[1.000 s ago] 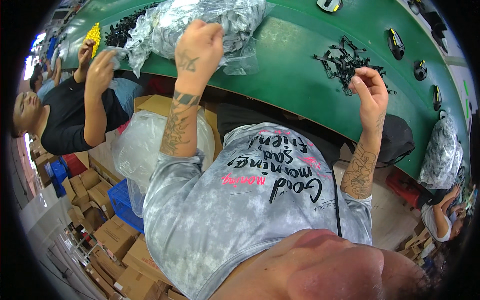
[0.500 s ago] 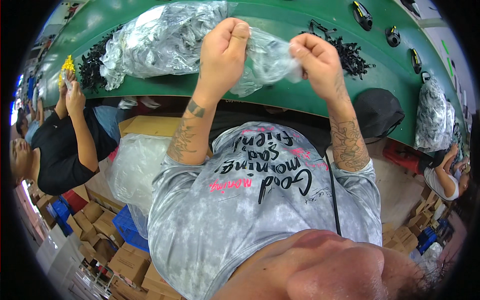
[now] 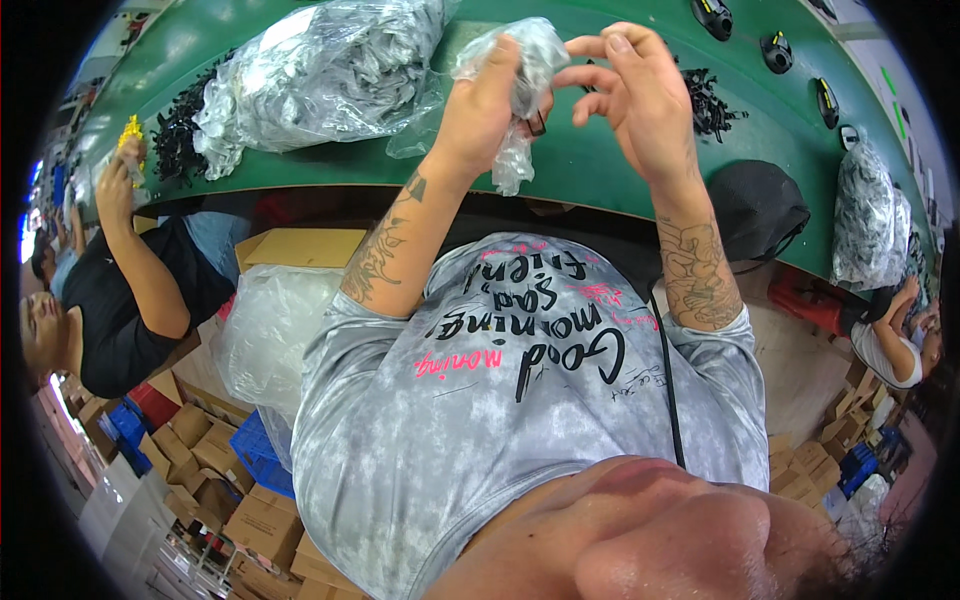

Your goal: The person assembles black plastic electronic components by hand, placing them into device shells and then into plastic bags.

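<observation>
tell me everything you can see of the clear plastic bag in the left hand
The clear plastic bag looks thin, crumpled and see-through, with whitish glints along its folds. It is bunched in the left hand above the green bench, its upper part puffed out and a narrow, wrinkled end hanging below. A small dark piece shows close to that hand; whether it lies inside the bag is unclear. The right hand is open beside it, contact uncertain.

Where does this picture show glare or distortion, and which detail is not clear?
Head view: glare streaks the big bag and the small bag in the left hand; head view again: the front edge of the table bows, corners go black, and a dark piece by the small bag is too small to identify.
</observation>
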### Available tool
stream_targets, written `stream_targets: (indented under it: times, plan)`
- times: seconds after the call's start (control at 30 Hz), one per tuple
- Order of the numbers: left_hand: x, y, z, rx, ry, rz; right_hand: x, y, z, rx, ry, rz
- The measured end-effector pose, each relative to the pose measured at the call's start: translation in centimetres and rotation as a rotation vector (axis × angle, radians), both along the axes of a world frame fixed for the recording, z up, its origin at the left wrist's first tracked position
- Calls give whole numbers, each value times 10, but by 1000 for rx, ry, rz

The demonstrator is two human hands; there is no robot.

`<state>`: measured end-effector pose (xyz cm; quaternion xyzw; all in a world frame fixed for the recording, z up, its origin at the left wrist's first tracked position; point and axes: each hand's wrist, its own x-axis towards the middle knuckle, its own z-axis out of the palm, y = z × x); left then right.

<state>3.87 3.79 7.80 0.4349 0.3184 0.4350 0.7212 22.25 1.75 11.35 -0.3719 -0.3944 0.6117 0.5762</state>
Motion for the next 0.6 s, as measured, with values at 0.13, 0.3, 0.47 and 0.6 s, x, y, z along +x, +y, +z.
stream_targets:
  times: [0.13,0.3,0.47,0.6]
  plan:
    - [16,-7,-9,-62,48,276,-4,-20,-4,9,-496,211]
    - [11,-2,-22,89,228,197,2,-20,-14,-97,-445,149]
    - [4,21,-13,-207,-108,401,25,-11,-32,-26,113,-85]
    - [-17,72,-40,271,67,408,47,-17,-56,-27,-382,104]
